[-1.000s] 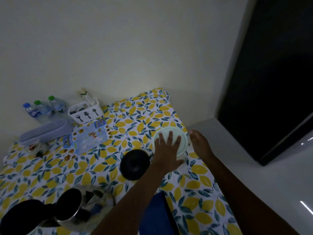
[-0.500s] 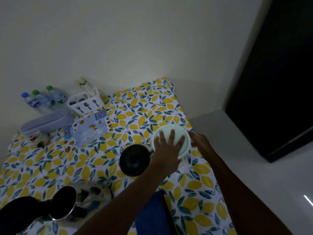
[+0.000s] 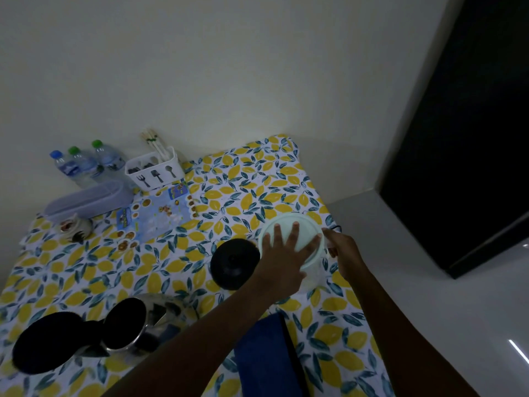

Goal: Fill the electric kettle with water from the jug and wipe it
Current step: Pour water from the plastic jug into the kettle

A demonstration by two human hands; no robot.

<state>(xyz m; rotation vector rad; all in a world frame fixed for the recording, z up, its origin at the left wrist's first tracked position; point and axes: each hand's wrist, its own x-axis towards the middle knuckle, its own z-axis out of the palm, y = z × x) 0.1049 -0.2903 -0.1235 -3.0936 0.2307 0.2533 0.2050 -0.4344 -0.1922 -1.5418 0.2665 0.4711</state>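
Note:
A clear jug (image 3: pixel 313 277) with a pale green lid (image 3: pixel 307 229) stands near the table's right edge. My left hand (image 3: pixel 282 253) lies flat on the lid, fingers spread. My right hand (image 3: pixel 345 253) is curled against the jug's right side, where its handle is hidden. The steel electric kettle (image 3: pixel 127 325) lies at the lower left with its black lid (image 3: pixel 47 342) flipped open. Its black round base (image 3: pixel 234 263) sits just left of the jug. A dark blue cloth (image 3: pixel 266 353) lies by the table's near edge, under my left forearm.
The table wears a lemon-print cloth (image 3: pixel 160 270). Against the wall stand three water bottles (image 3: pixel 83 166), a white cutlery caddy (image 3: pixel 156 173), a lilac box (image 3: pixel 88 199) and a small cup (image 3: pixel 71 226). A blue placemat (image 3: pixel 157 214) lies behind. The floor drops off at right.
My right hand has closed in against the jug's side. My left hand stays flat on the lid. My view has tilted slightly.

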